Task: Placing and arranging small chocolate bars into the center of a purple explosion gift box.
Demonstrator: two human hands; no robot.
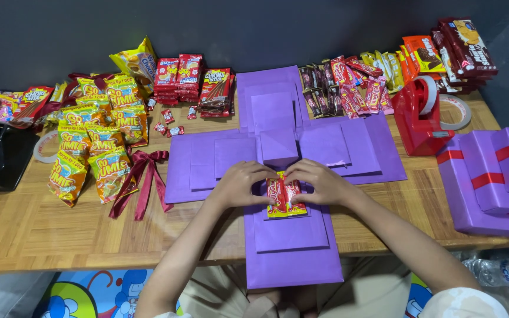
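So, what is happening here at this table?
A person presses a small red and yellow snack packet onto the near flap of an unfolded purple paper box with both hands, left hand and right hand. More snack packs lie on the wooden table, beside a red tape dispenser.

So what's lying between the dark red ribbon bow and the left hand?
In the head view, only the purple paper's left flap lies between the dark red ribbon bow and the left hand.
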